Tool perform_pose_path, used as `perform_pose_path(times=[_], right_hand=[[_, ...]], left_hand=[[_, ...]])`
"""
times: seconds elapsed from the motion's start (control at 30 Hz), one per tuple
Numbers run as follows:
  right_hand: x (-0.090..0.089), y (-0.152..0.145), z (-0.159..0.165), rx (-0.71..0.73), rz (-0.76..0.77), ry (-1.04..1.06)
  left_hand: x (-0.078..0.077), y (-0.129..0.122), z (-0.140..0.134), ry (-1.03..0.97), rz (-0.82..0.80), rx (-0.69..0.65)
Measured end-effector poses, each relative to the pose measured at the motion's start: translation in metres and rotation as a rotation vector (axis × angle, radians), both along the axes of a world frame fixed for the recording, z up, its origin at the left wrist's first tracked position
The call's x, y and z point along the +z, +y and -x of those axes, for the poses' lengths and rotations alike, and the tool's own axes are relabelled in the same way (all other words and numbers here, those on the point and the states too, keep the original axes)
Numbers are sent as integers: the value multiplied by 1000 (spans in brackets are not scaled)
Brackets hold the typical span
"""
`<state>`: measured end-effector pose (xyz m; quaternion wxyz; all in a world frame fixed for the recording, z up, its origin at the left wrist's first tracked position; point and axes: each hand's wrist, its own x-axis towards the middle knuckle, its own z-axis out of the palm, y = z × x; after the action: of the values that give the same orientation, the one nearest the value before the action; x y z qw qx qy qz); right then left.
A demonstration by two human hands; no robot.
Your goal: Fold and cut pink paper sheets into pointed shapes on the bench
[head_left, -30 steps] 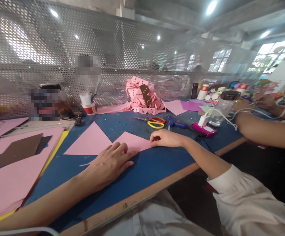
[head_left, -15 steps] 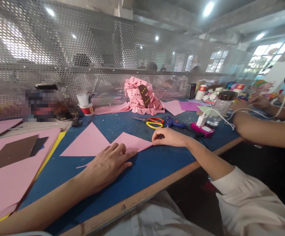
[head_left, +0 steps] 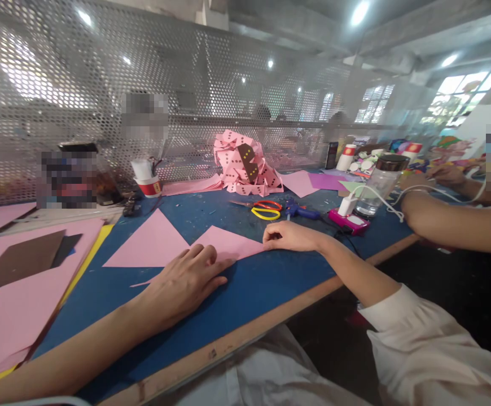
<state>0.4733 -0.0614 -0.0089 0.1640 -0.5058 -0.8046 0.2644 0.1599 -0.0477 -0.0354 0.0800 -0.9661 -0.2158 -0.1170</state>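
Note:
A folded pink paper [head_left: 218, 241] lies on the blue table in front of me. My left hand [head_left: 190, 279] rests on its left part, fingers stretched out and pressing the sheet down. My right hand [head_left: 285, 235] pinches the paper's right corner between thumb and fingertips. Beside it on the left lies a pink paper triangle [head_left: 150, 245], flat and untouched. A thin pink tip of paper shows left of my left hand; the hand hides where it leads.
Scissors [head_left: 266, 210] with red and yellow handles and a blue glue gun [head_left: 300, 210] lie beyond my right hand. A spotted pink paper model [head_left: 245, 163] stands near the mesh panel. Pink sheets [head_left: 17, 321] are stacked left. Right are a jar [head_left: 376, 189] and another person's arm [head_left: 452, 223].
Both hands keep nearly the same place on the folded pink paper. The view has shifted very slightly.

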Motion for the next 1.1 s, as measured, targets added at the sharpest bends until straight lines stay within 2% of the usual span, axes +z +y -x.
perform_pose_path(times=[0.67,1.1], right_hand=[[-5,2,0,-49,45,84],[0,-1,-1,-14,63,68]], left_hand=[[1,0,-1,11,2,7],[2,-1,0,27,20,11]])
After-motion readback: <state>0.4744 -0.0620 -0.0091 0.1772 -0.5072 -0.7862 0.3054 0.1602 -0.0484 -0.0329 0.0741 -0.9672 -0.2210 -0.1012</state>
